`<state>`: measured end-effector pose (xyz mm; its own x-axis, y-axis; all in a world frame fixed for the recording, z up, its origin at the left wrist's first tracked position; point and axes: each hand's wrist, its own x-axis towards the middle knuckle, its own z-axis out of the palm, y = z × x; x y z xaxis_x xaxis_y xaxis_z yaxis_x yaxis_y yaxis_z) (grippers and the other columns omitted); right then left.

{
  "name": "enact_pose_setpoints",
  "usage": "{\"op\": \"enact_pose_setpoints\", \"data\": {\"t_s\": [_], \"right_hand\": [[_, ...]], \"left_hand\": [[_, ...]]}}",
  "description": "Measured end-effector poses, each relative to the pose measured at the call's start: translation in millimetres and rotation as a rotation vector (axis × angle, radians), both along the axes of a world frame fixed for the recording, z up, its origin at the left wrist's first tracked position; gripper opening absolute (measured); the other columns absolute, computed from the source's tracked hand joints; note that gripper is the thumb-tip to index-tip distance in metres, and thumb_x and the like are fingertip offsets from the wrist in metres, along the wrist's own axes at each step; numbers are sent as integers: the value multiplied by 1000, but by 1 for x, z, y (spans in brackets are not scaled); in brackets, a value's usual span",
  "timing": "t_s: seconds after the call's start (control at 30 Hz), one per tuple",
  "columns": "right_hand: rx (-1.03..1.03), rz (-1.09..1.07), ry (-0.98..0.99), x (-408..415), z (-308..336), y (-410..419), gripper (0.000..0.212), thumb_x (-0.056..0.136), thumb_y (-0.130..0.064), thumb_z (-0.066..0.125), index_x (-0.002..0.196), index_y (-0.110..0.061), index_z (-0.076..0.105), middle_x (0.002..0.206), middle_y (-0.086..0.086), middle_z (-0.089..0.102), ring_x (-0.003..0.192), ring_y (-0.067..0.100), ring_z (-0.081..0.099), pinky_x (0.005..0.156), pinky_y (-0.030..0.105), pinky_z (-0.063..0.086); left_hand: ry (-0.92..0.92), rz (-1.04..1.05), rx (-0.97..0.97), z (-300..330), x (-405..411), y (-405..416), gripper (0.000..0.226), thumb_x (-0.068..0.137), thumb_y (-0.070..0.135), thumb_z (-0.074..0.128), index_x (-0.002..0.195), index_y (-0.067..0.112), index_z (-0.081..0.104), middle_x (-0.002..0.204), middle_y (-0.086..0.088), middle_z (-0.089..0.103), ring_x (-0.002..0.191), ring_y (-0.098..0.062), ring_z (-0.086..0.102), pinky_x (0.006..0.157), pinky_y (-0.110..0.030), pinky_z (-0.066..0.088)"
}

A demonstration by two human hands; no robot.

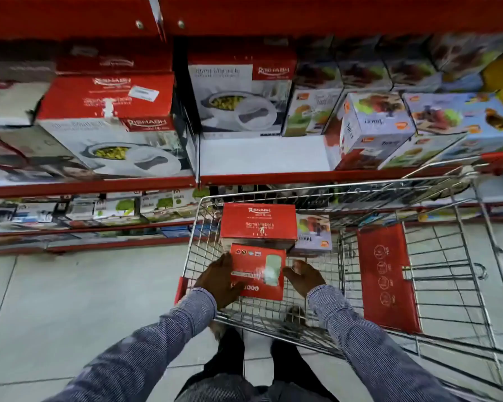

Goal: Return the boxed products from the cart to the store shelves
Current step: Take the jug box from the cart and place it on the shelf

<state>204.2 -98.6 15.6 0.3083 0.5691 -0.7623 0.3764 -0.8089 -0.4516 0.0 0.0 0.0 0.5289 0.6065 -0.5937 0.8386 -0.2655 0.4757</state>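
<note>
A wire shopping cart [413,192] stands in front of red store shelves [99,188]. Inside it a small red box [251,268] lies nearest me, with my left hand [219,280] gripping its left side and my right hand [304,277] against its right edge. Behind it sits a larger red Rishabh box [259,224], and beside that a pale lilac juicer box [314,233]. On the shelf above, a bare white gap [259,153] lies in front of a matching Rishabh casserole box [241,94].
More Rishabh boxes [108,120] fill the shelf at left, and lilac juicer boxes [375,126] stack at right. The cart's red child-seat flap [386,274] lies to the right of the boxes. A lower shelf [84,216] holds small packaged goods. Grey tiled floor spreads at left.
</note>
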Motion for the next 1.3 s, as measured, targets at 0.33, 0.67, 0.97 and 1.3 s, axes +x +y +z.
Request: {"op": "enact_pose_setpoints", "data": {"t_s": [0.33,0.67,0.97,1.3], "right_hand": [[-77,-556,336,-18,-31,-10,23,89,-37,56,85,-16,63,102,12,60,101,25,57,88,36,49],[353,-417,143,6,73,-12,37,75,-48,61,75,-15,77,78,6,79,82,27,74,83,48,58],[845,-237,93,25,220,23,13,79,-20,74,90,-27,76,74,-16,77,74,4,74,63,15,56],[1360,-125,-52,20,368,60,22,68,-40,69,90,-39,71,76,-26,73,74,-4,72,59,15,56]], "left_hand": [[-59,562,-292,-1,12,-15,55,74,36,77,121,16,57,105,-2,65,91,-20,55,86,-26,42],[-415,654,-179,96,-5,-3,53,53,54,68,102,33,69,104,1,73,84,-18,71,83,-38,58],[-806,576,129,237,-3,18,63,57,54,72,112,22,70,94,7,78,71,-12,76,60,-28,61],[-1085,458,637,371,-3,41,47,75,46,71,119,29,68,99,7,75,77,-10,72,64,-23,59]]}}
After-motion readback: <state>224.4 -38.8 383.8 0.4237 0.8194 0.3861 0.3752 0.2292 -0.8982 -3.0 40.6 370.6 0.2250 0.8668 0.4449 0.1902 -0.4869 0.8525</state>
